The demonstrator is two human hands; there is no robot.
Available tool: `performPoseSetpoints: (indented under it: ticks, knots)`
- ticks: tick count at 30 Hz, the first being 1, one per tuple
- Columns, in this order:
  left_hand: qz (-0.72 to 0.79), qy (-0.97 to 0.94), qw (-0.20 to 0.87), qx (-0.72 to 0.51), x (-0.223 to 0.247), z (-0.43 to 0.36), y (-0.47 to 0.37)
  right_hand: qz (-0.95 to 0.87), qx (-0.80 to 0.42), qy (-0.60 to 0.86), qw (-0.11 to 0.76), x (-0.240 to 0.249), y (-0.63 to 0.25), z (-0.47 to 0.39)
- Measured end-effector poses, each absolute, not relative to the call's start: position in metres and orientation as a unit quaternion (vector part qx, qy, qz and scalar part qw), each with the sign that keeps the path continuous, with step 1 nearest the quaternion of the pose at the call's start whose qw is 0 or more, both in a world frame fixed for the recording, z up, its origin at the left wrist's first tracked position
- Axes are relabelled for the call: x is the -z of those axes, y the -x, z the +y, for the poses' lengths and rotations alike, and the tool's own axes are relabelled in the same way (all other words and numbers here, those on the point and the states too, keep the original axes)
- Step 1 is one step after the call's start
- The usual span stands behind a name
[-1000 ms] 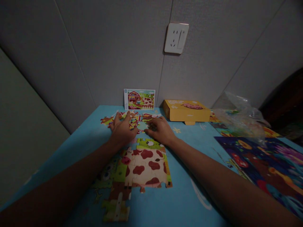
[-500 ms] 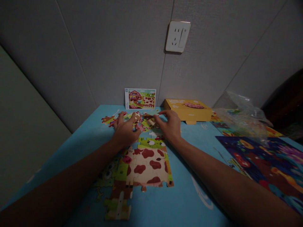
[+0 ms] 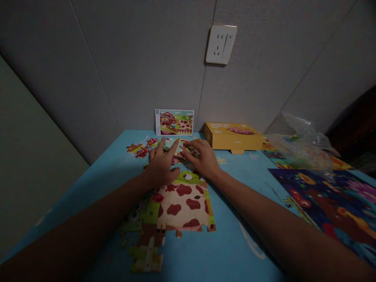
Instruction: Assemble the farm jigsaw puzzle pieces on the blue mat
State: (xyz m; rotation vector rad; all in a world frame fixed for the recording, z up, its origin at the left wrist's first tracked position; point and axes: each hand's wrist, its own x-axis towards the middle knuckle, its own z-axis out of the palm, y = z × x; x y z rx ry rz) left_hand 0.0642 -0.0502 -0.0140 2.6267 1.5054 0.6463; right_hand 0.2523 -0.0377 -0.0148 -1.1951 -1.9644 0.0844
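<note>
Joined puzzle pieces [image 3: 185, 203] showing a spotted cow lie on the blue table top. Beyond them, my left hand [image 3: 163, 164] rests over loose pieces with its fingers spread. Close on its right, my right hand [image 3: 202, 156] is bent over the pile, thumb and index finger near a pale green piece [image 3: 173, 145]; whether it grips a piece is hard to make out. More loose pieces [image 3: 142, 150] lie to the left of my left hand. A picture card [image 3: 175, 122] of the farm scene leans upright on the wall.
A yellow box [image 3: 235, 137] stands at the back, right of the card. Further right are a clear plastic bag [image 3: 305, 145] and a dark, colourful picture [image 3: 331, 207] lying flat. A socket [image 3: 221, 44] is on the grey wall [image 3: 147, 58].
My right hand has moved left, closer to my left hand. My left hand has shifted slightly right, and a pale green piece now shows between them.
</note>
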Motion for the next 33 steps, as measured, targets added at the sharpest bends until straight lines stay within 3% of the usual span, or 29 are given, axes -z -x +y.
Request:
performPoseSetpoints:
  ticks: [5,8,13,20,29,33]
  knots:
    - [0.616,-0.752,0.009,-0.234,0.0111,-0.0455,-0.0665,-0.792,-0.02,0.539,0.286,0.0215,-0.2548,-0.0315]
    - [0.647,-0.726,0.01,-0.234,0.0109,-0.0441,-0.0673,-0.795,-0.021,0.548,0.258,0.0208,-0.2552,-0.0305]
    - [0.638,-0.74,0.004,-0.211,0.0128,-0.0448,-0.0673,-0.768,-0.015,0.577,0.276,0.0156,-0.2541,-0.0321]
    - [0.554,-0.816,-0.004,-0.168,0.0129,-0.0484,-0.0658,-0.679,-0.041,0.629,0.377,0.0146,-0.2588,-0.0315]
    - [0.481,-0.86,0.027,-0.171,0.0141,-0.0524,-0.0665,-0.827,-0.029,0.4,0.395,0.0145,-0.2542,-0.0366]
    - [0.52,-0.837,0.016,-0.168,0.0108,-0.0519,-0.0672,-0.815,-0.024,0.433,0.385,0.014,-0.2563,-0.0336]
